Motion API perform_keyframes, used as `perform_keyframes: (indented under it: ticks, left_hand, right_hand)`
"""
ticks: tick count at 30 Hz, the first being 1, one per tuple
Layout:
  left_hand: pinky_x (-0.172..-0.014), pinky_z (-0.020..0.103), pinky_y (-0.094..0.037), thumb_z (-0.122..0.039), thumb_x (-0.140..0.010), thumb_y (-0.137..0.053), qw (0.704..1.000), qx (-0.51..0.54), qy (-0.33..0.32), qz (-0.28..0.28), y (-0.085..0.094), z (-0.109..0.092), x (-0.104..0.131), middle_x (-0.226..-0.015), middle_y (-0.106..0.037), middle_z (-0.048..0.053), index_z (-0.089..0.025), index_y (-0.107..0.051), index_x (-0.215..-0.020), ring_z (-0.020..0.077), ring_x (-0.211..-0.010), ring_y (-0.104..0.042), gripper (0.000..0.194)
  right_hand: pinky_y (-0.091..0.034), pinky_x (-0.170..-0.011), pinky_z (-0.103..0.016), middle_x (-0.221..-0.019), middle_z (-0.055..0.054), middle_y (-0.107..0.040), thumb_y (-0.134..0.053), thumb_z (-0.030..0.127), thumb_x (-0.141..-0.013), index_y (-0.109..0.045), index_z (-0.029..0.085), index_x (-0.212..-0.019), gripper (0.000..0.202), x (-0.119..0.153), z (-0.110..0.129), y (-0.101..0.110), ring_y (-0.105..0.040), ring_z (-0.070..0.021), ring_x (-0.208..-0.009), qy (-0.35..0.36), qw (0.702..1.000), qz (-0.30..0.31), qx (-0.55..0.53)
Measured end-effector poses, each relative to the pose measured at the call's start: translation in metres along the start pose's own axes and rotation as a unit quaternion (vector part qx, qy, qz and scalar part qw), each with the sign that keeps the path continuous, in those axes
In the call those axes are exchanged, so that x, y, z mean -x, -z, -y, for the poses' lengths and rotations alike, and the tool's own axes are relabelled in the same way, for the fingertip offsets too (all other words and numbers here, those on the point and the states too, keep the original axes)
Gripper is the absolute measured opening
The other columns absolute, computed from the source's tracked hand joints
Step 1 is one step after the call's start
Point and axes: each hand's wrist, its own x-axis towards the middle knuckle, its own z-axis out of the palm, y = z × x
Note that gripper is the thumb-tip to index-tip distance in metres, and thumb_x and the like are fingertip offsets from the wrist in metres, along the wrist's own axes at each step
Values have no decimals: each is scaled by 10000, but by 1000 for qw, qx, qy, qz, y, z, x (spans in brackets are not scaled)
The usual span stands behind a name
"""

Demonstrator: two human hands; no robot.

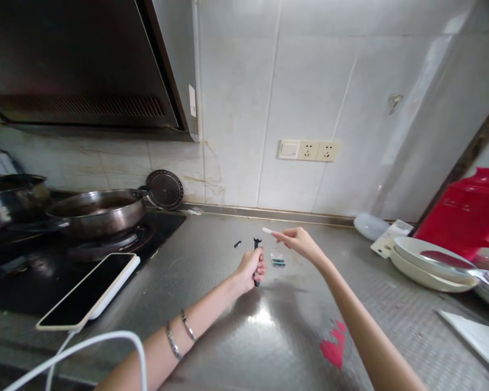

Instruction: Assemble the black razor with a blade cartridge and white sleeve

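My left hand is wrapped round a slim black handle, held upright, with a small forked top. To its right, my right hand pinches a small white stick-like piece between thumb and fingers. The white piece points left, just above and beside the forked top; I cannot tell whether they touch. A small black piece lies on the metal counter left of my left hand. Between and below my hands lies a small clear pack with dark green, battery-like cylinders.
A phone with a white cable lies at the left, beside the hob with a steel pan and a pot. Stacked dishes and a red jug stand at the right. The wall has sockets.
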Motion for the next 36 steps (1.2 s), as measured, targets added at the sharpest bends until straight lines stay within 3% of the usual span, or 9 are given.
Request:
perform_keyframes:
  ticks: [5,10,18,23,29,36]
  left_hand:
    - [-347,153,-22,-330,-775,-454,1000,20,20,8,-2,2,2,-419,-193,-114,-200,-293,-613,23,-312,-151,263]
    - [-350,157,-8,-346,-773,-466,999,20,31,-6,-3,3,3,-423,-179,-119,-201,-268,-608,16,-313,-133,296]
    - [-358,164,-8,-345,-766,-478,998,-30,34,-37,-6,7,4,-422,-169,-119,-202,-257,-599,12,-312,-129,312]
    - [-358,163,-6,-359,-747,-512,998,-27,26,-55,-4,4,4,-427,-170,-123,-204,-264,-607,11,-313,-128,324]
    - [-355,162,-12,-327,-782,-458,998,-33,38,-49,-3,5,2,-418,-158,-125,-205,-257,-607,12,-305,-119,293]
    - [-355,164,-4,-324,-783,-464,998,-29,37,-48,-1,3,1,-418,-174,-125,-204,-254,-612,8,-302,-117,297]
  right_hand:
    - [-254,-461,-227,-430,19,-412,-457,656,-701,-646,131,-556,577,-4,-5,-21,-361,-86,-445,8,999,51,8]
    - [-262,-449,-228,-406,24,-400,-465,661,-695,-639,120,-562,584,-1,-29,-16,-349,-79,-415,-26,994,97,-34]
    - [-251,-450,-215,-437,24,-393,-457,653,-709,-642,121,-570,580,4,-13,-26,-352,-80,-452,11,998,58,-38]
    - [-252,-450,-219,-412,22,-390,-459,673,-688,-653,125,-563,595,4,-23,-25,-351,-86,-442,-13,998,64,-5]
    - [-227,-448,-219,-435,21,-388,-437,689,-691,-654,128,-558,616,3,-25,-35,-337,-86,-461,4,1000,18,0]
    - [-240,-456,-221,-434,20,-402,-449,674,-694,-681,125,-597,603,4,-33,-31,-347,-89,-463,-6,1000,27,-6]
